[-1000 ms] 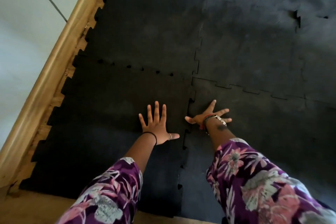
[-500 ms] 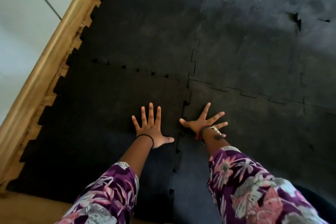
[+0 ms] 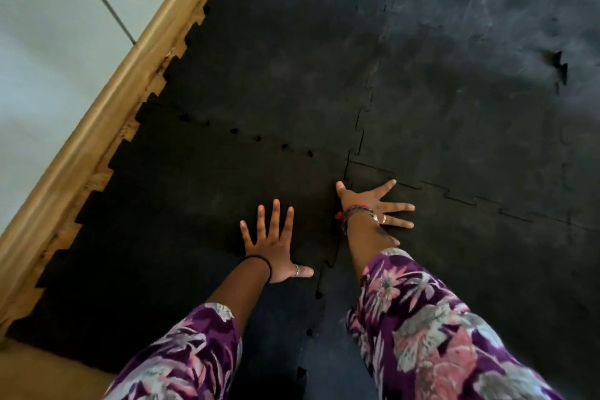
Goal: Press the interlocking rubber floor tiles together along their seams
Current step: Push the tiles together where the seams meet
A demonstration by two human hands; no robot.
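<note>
Black interlocking rubber floor tiles cover the floor. My left hand (image 3: 272, 243) lies flat with fingers spread on the near-left tile (image 3: 181, 224), its thumb close to the toothed seam (image 3: 329, 263) that runs toward me. My right hand (image 3: 373, 204) presses flat with fingers spread on the near-right tile (image 3: 470, 269), its thumb at the corner where the tiles meet. Small gaps show along that seam and along the cross seam (image 3: 259, 139) at the left. Both hands hold nothing.
A wooden skirting board (image 3: 107, 97) runs diagonally along the left, with a pale wall (image 3: 48, 42) beyond it. Toothed tile edges face the board. A raised gap (image 3: 560, 66) shows in a seam at the far right. Bare floor (image 3: 42, 370) shows bottom left.
My right hand has slid forward along the seam toward the tile corner. My left hand stays flat on the left tile. The view has shifted slightly.
</note>
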